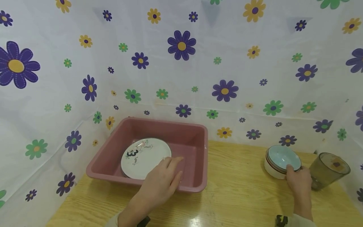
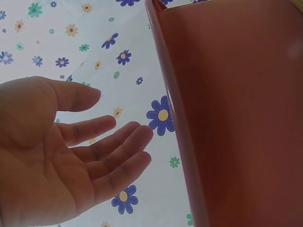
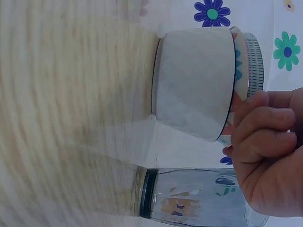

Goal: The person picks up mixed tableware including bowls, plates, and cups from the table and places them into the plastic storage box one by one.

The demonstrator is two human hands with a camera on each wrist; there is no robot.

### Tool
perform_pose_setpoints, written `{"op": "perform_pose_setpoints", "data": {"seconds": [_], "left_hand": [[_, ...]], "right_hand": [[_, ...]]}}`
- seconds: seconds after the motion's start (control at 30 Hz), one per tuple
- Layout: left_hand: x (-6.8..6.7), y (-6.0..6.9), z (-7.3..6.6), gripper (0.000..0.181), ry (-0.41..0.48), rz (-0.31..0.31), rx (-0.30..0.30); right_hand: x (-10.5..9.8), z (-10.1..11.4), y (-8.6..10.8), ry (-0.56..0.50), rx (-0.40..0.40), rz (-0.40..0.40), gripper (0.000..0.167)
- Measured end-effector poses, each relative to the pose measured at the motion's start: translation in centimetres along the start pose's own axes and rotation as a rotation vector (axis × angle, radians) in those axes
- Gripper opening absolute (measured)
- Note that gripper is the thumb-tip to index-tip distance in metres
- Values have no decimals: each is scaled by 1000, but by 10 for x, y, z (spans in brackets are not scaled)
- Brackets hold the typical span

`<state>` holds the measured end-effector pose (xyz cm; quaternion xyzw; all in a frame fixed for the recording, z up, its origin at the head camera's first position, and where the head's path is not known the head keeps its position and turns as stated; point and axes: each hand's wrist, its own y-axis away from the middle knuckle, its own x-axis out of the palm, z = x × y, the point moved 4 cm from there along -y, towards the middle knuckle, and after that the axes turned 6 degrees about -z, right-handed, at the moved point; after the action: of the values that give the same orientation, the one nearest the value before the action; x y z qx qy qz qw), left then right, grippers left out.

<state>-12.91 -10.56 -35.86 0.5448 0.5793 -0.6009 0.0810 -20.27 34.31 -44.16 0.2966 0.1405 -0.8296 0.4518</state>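
My left hand [image 1: 160, 182] hovers by the front rim of a pink plastic basin [image 1: 198, 186], fingers relaxed and holding nothing. In the left wrist view its palm and loosely bent fingers [image 2: 120, 177] are apart from the basin wall. A white plate [image 1: 144, 160] with flowers and lettering lies inside the basin. On the right, a stack of nested bowls stands on the table. My right hand [image 1: 300, 183] pinches the near rim of the light blue top bowl [image 1: 279, 156]. Below it, the white outer bowl [image 3: 194, 80] shows in the right wrist view.
A tall tinted glass [image 1: 326, 176] stands just right of my right hand, close to the wrist. Flower-patterned white sheeting [image 1: 227, 63] hangs behind and at both sides. The wooden table [image 1: 235, 186] extends between basin and bowls.
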Motion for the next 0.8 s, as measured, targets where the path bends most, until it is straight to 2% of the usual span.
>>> {"op": "perform_pose_setpoints", "data": {"seconds": [0.2, 0.43, 0.67, 0.8], "left_hand": [[2, 0, -3, 36, -6, 13, -1], [4, 2, -8, 37, 6, -2, 61], [4, 3, -8, 37, 4, -12, 75], [5, 2, -9, 37, 6, -9, 80]], "right_hand": [[-2, 0, -3, 13, 14, -41, 68], [-4, 1, -2, 4, 7, -80, 53], [-1, -1, -4, -133, 81, -53, 62], [0, -1, -3, -228, 104, -67, 66]]}}
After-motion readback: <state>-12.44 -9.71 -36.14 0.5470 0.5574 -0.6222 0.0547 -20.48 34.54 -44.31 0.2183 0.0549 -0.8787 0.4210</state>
